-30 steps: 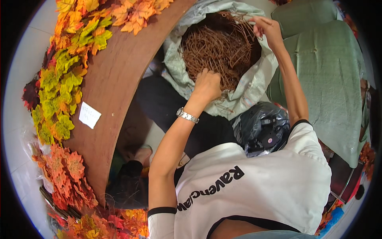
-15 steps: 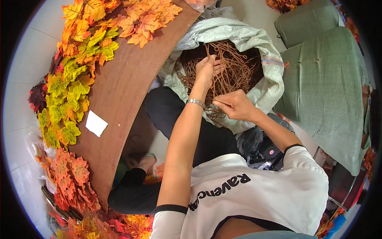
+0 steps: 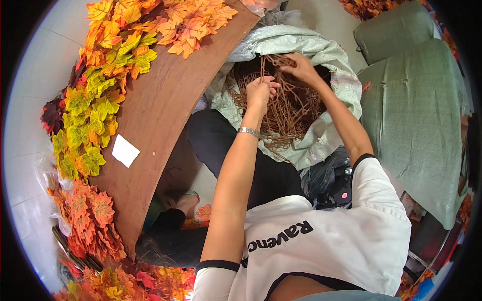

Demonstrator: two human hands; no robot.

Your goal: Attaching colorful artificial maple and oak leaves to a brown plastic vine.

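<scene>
Bright, diffuse light, seemingly from overhead. Deep shadow inside the sack (image 3: 350, 83), upper centre; brown wires (image 3: 287, 113) partly sink into it. Dim under the board (image 3: 150, 115), left of centre. White paper (image 3: 125, 151) near washed out. Fisheye: board edge bowed, corners black, bluish fringe at left rim.

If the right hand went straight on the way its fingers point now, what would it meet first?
Probably the brown wires just above the left hand, in the mouth of the white sack. The right hand looks very close to them, but depth is unclear from this view.
</scene>
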